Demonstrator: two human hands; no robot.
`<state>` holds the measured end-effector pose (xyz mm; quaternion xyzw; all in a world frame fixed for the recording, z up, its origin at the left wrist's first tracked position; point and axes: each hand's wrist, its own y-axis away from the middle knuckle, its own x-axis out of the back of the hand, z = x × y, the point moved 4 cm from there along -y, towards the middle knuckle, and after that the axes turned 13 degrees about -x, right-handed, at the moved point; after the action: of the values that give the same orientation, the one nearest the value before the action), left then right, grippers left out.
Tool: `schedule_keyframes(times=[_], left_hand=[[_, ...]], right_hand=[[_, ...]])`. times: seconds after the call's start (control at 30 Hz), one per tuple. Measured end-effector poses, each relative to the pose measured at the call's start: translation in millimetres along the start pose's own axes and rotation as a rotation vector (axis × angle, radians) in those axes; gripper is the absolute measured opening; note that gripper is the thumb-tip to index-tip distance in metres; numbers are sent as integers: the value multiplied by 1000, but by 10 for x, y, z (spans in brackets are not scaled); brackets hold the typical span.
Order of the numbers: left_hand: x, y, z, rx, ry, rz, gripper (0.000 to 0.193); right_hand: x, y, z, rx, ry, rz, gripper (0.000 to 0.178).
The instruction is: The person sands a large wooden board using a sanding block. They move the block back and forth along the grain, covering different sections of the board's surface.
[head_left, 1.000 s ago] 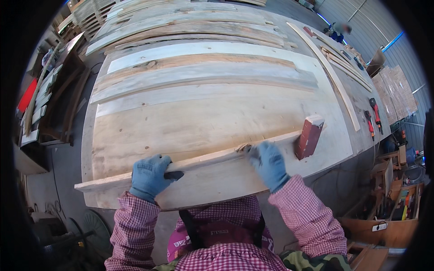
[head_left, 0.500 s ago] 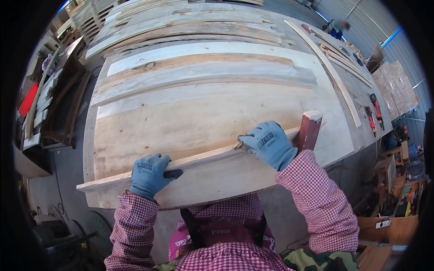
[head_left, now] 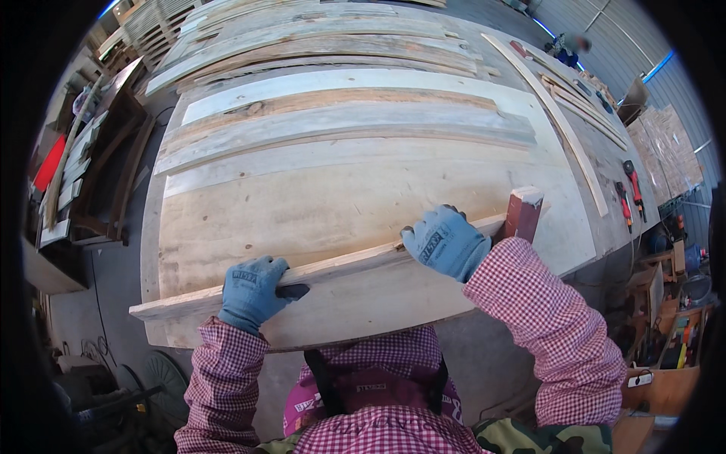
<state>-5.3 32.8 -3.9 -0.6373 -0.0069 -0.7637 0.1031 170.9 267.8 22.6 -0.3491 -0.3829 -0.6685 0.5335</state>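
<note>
A long, narrow wooden board (head_left: 344,265) stands on edge along the near side of a large plywood-topped table (head_left: 302,208). My left hand (head_left: 253,293), in a blue-grey work glove, is closed around the board near its left end, with the dark thumb along the near face. My right hand (head_left: 446,244), gloved alike, is closed over the board's upper edge toward its right end; part of its grip is hidden. Just right of that hand a reddish-brown block (head_left: 522,215) with a pale, rough end stands against the board's right end.
Several planks (head_left: 340,125) lie across the table's far half. A long thin strip (head_left: 556,121) runs along the right, near red-and-black hand tools (head_left: 630,185). A wooden rack (head_left: 113,174) stands at the left, and a wooden tool box (head_left: 665,386) at lower right. Another person (head_left: 566,51) is far off.
My right hand has turned slightly on the board, and its forearm has swung outward to the right. The left hand and the board hold nearly the same place.
</note>
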Motion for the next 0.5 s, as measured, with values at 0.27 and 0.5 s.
schedule_keyframes(times=[0.27,0.5], left_hand=[[-15,-30,-3,1,1,-10,40],[-14,-21,-17,-23,8,22,41]], right_hand=[[-159,244,239,-595,-919,459,14],[-332,1093,491,-903,-1196,330,17]])
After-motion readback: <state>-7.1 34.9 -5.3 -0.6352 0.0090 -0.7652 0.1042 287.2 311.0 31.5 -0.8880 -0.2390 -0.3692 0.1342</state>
